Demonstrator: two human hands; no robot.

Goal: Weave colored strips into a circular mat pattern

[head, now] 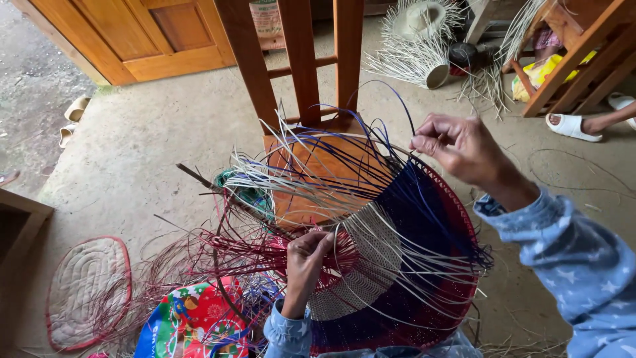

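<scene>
- Gripping red strands, the left hand (306, 262) has its fingers clamped on them at lower centre.
- The woven basket (391, 265) of white, blue and red fills the centre.
- Pinching a blue strand (397, 106), the right hand (457, 147) sits right of centre, fingers together.
- A wooden chair (305, 59) stands behind.

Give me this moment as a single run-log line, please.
left hand: pinching red strands | right hand: pulling blue strand up | work: half-woven basket beside wooden chair
</scene>
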